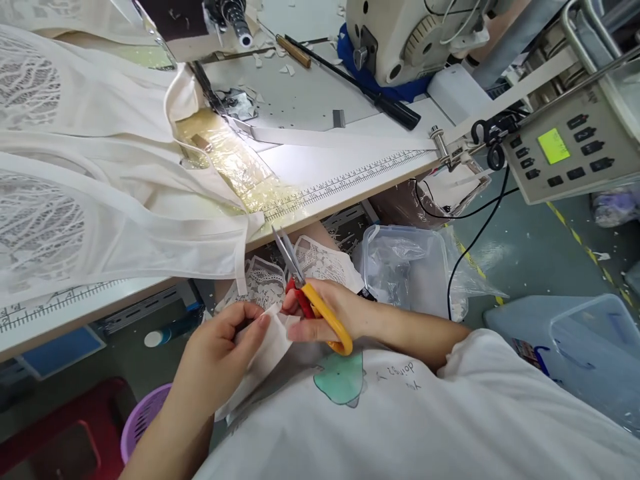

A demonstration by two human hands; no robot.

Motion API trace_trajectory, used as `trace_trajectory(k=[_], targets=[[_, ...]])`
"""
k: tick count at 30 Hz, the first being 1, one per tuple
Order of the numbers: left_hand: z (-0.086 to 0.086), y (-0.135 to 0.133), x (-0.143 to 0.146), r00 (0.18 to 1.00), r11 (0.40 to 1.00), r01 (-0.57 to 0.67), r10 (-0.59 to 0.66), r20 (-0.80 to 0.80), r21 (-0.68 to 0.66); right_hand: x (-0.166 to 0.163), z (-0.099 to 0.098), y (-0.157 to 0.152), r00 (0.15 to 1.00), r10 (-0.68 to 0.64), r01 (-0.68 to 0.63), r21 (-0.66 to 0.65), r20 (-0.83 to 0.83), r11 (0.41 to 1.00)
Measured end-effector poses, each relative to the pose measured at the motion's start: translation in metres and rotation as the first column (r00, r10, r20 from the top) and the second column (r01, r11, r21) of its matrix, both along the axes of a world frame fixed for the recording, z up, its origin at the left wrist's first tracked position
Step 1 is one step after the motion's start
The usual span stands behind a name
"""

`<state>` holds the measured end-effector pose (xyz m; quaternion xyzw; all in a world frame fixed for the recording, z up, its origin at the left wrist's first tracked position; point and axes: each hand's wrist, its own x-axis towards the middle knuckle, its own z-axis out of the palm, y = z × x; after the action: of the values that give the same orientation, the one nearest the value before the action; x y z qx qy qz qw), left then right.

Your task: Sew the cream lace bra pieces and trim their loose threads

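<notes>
My white shirt point(400, 420) lies nearest, at five o'clock from my hands. My left hand point(225, 347) pinches the white cloth point(273, 343) between thumb and fingertips, just above my lap. My right hand point(347, 305) is wrapped around the scissors point(327, 313), yellow and red at the handles, blades slightly parted and pointing to eleven o'clock; its thumb lies against the cloth's edge. Just past the blades, at one o'clock, is white lace point(320, 257). A clear plastic bin point(443, 280) stands between two and three. On the table point(320, 160), white lace garments point(125, 230) spread at ten. Farther off, a wooden-handled tool point(294, 51) lies at twelve, a sewing machine point(385, 40) stands at one, and a control panel point(543, 173) sits at two.
</notes>
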<state>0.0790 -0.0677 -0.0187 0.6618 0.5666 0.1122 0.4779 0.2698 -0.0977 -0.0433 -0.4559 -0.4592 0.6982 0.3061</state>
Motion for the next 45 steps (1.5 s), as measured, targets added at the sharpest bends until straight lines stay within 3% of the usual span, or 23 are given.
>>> trace_trajectory(k=[3, 5, 11, 16, 18, 21, 25, 34, 45], targets=[[-0.001, 0.001, 0.001, 0.999, 0.992, 0.025, -0.02, -0.04, 0.123, -0.005, 0.001, -0.001, 0.995, -0.034, 0.034, 0.004, 0.096, 0.999], [-0.002, 0.001, 0.0, 0.999, 0.992, 0.027, -0.024, -0.026, 0.125, -0.009, -0.001, -0.001, 0.992, -0.052, 0.051, 0.012, 0.111, 0.999], [-0.011, 0.001, -0.008, 0.972, 0.984, -0.078, 0.111, 0.209, -0.16, -0.007, -0.003, -0.006, 0.997, -0.043, 0.034, 0.121, 0.07, 0.992], [-0.015, -0.002, -0.004, 0.939, 0.958, -0.174, 0.231, 0.255, -0.229, 0.009, -0.001, -0.002, 0.986, 0.12, -0.134, 0.127, 0.113, 0.983], [-0.014, -0.003, -0.001, 0.927, 0.954, -0.214, 0.267, 0.264, -0.211, 0.02, -0.004, 0.002, 0.947, 0.238, -0.278, 0.182, 0.215, 0.943], [-0.014, -0.004, 0.001, 0.897, 0.943, -0.264, 0.317, 0.306, -0.204, 0.036, -0.01, 0.004, 0.834, 0.37, -0.493, 0.251, 0.41, 0.833], [-0.012, -0.005, 0.004, 0.859, 0.916, -0.307, 0.383, 0.34, -0.258, 0.046, -0.012, -0.001, 0.703, 0.461, -0.647, 0.217, 0.542, 0.731], [-0.007, -0.005, 0.008, 0.858, 0.911, -0.319, 0.394, 0.33, -0.26, 0.036, 0.007, 0.001, 0.534, 0.437, -0.704, 0.094, 0.723, 0.704], [-0.019, -0.004, 0.001, 0.9, 0.951, -0.257, 0.301, 0.317, -0.171, 0.039, 0.006, 0.005, 0.505, 0.444, -0.704, 0.055, 0.74, 0.708]])
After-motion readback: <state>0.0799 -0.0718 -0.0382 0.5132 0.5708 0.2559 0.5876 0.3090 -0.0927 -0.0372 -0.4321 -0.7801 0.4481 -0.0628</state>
